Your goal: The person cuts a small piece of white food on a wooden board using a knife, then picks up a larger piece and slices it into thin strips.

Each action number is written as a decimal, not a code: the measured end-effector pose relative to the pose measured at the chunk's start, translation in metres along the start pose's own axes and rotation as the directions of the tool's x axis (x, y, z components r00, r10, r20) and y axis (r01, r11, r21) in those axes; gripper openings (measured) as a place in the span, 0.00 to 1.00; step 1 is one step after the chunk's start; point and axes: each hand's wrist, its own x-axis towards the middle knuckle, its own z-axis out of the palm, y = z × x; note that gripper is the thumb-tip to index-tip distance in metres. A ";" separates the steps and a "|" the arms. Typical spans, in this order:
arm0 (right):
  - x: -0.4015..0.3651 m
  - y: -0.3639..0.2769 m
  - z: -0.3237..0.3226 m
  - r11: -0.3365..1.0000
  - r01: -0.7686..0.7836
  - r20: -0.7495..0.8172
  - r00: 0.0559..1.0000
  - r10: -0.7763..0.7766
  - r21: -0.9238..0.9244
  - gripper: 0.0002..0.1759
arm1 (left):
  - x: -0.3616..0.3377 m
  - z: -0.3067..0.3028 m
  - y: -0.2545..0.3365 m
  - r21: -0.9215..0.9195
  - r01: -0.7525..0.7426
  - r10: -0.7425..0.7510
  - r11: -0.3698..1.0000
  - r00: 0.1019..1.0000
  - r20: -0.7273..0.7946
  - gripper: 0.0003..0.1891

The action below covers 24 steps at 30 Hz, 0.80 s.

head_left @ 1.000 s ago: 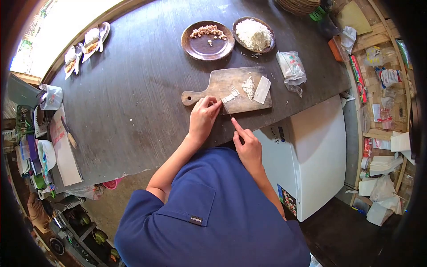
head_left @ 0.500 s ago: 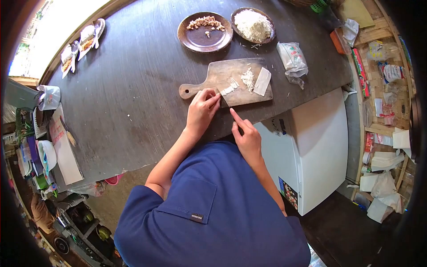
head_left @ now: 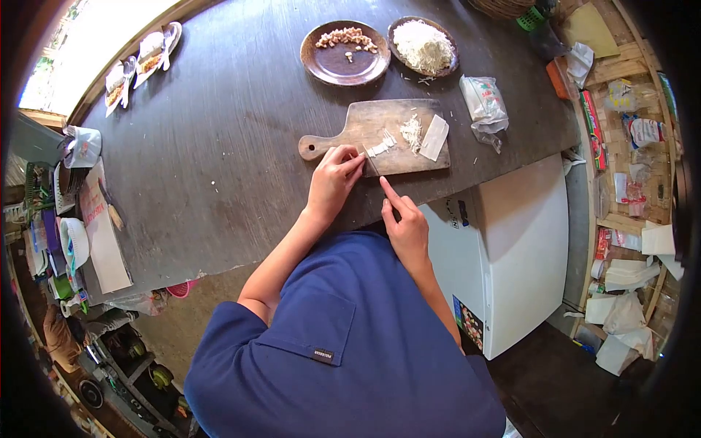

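Observation:
A wooden cutting board (head_left: 358,124) with a handle lies on the dark table (head_left: 219,146). My left hand (head_left: 332,182) presses a small white piece down at the board's near edge. My right hand (head_left: 405,226) grips a knife (head_left: 372,166), index finger stretched along its back, with the thin blade resting on the white piece right beside my left fingertips. White cut strips (head_left: 380,146), a heap of thin shreds (head_left: 411,133) and a flat white slab (head_left: 434,137) lie further along the board.
Behind the board stand a brown plate (head_left: 343,55) with brownish bits and a bowl (head_left: 423,44) of white shreds. A plastic bag (head_left: 482,106) lies to the right. A white appliance (head_left: 511,241) stands below the table's edge. Cluttered shelves fill both sides.
Both hands stay at the board's near edge with the knife on the white piece. The view has shifted slightly; the cut strips look the same.

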 end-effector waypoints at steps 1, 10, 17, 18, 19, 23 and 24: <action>0.000 -0.002 0.001 1.000 0.001 -0.010 1.000 -0.001 0.018 0.27 | 0.001 -0.001 -0.001 0.005 0.001 -0.001 1.000 1.000 -0.005 0.14; 0.001 -0.004 0.004 0.999 0.007 -0.014 1.000 -0.008 -0.049 0.28 | -0.003 0.003 0.000 -0.026 0.033 -0.034 0.999 0.999 -0.019 0.13; -0.010 0.001 0.000 0.998 -0.023 0.005 1.000 0.023 -0.065 0.29 | -0.001 0.000 -0.005 -0.008 -0.036 0.035 0.999 0.999 -0.019 0.12; -0.005 -0.001 0.002 0.998 -0.016 0.002 1.000 0.016 -0.068 0.29 | -0.002 0.000 -0.005 -0.002 -0.032 0.032 0.999 0.999 -0.014 0.12; -0.004 -0.003 0.003 0.998 -0.008 -0.001 1.000 0.008 -0.070 0.29 | -0.003 0.000 -0.004 -0.003 -0.031 0.031 1.000 0.999 -0.010 0.12; -0.001 -0.009 0.001 0.999 0.006 -0.019 1.000 -0.007 -0.032 0.28 | -0.002 -0.002 0.000 -0.005 -0.023 0.022 1.000 1.000 -0.016 0.12; -0.006 -0.008 -0.002 0.999 0.004 -0.010 1.000 -0.004 -0.035 0.28 | -0.003 -0.003 0.000 -0.012 -0.023 0.023 1.000 1.000 -0.017 0.11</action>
